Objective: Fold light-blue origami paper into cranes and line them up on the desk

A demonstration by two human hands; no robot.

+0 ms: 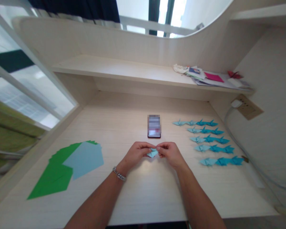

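Observation:
A small folded piece of light blue paper [153,153] is pinched between my two hands over the middle of the desk. My left hand [140,150], with a chain bracelet on its wrist, grips the paper's left side. On the right side, the thumb and fingers of my right hand [168,152] close on its upper edge. Fingertips cover part of the folds. Just beyond my hands lies a phone [154,126] with its screen lit. Several rows of blue origami cranes [209,139] stand to the right, light ones at the left end of each row.
Green paper sheets [52,175] and light blue paper sheets [88,160] lie fanned out on the left of the desk [124,111]. A shelf [124,68] at the back bears papers [200,74]. A white cable [243,146] runs from a wall socket [250,106] along the right.

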